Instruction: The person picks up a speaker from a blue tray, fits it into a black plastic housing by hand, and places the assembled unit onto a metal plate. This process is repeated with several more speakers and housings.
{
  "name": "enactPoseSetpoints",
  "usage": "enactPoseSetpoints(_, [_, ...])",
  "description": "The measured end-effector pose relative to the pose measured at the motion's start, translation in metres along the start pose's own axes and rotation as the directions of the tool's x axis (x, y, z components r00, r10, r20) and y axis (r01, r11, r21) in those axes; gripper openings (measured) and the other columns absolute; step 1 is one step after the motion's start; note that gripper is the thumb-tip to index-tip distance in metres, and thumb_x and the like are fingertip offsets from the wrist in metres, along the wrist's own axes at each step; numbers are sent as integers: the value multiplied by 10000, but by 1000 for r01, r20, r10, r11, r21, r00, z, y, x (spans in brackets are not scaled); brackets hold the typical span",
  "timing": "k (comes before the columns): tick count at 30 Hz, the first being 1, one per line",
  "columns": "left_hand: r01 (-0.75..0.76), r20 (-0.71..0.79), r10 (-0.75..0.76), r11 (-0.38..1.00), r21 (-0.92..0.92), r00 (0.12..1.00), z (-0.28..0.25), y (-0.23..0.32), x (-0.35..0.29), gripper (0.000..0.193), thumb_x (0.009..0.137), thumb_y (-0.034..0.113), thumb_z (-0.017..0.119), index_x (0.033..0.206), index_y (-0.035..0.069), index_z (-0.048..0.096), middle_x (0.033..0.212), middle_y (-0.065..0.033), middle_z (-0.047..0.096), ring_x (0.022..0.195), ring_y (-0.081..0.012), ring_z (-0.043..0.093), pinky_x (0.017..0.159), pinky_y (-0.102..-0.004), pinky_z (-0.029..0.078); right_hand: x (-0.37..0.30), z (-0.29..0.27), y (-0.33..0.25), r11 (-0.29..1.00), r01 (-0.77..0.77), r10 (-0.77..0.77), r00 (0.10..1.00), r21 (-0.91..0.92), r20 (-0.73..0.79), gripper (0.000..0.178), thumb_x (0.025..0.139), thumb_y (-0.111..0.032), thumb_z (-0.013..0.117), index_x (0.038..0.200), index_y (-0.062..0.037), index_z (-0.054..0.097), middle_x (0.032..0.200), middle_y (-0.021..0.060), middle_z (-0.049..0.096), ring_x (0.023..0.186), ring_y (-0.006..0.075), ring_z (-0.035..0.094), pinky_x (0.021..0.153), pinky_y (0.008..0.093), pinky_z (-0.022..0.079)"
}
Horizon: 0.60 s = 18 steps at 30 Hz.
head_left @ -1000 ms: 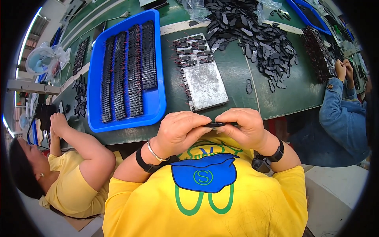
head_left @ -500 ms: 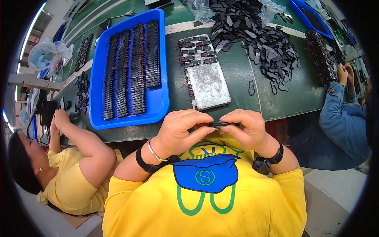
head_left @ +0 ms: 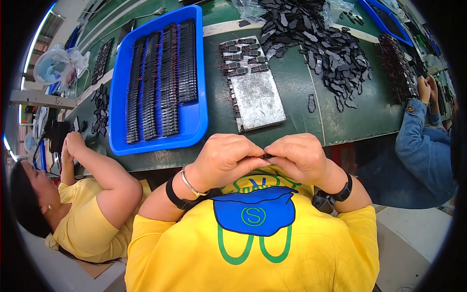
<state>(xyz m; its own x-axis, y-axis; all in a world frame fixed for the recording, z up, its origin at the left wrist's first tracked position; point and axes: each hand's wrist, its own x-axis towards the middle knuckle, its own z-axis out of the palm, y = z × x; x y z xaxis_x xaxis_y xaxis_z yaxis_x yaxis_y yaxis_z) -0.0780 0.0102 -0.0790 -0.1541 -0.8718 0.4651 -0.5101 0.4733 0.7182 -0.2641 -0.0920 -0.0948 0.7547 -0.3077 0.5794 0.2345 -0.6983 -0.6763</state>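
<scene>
Just off the table's near edge, in front of my chest, both hands meet around a small black plastic part [head_left: 266, 156]. My left hand [head_left: 228, 158] pinches it from one side between thumb and forefinger. From the other side my right hand [head_left: 297, 156] grips it the same way. Fingers cover most of the part, so its shape is largely hidden. Beyond the hands lies a silvery metal block [head_left: 257, 100]. Several small black parts with thin red wires [head_left: 242, 58] rest on its far end, and more line its left side.
A blue tray [head_left: 202, 121] at the left holds long rows of black parts. A large heap of flat black pieces [head_left: 335, 68] spreads at the far right, with one loose piece [head_left: 311, 103] nearer. Co-workers sit on both sides; a white fan [head_left: 53, 65] stands far left.
My fingertips have come closer together, and the black part that showed between them is now mostly covered. The view has shifted slightly; the tray and the block have stayed put.
</scene>
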Motion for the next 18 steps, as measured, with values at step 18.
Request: enactPoseSetpoints(18, [300,88,-289,873,-384,953,-3,7,-9,103,813,29,665,914,8,658,782,-84,676,667,-170,660,590,-266,506,2,-3,-6,986,-81,76,996,143,42,133,737,5,696,848,9,622,717,119,633,596,251,623,523,313,478])
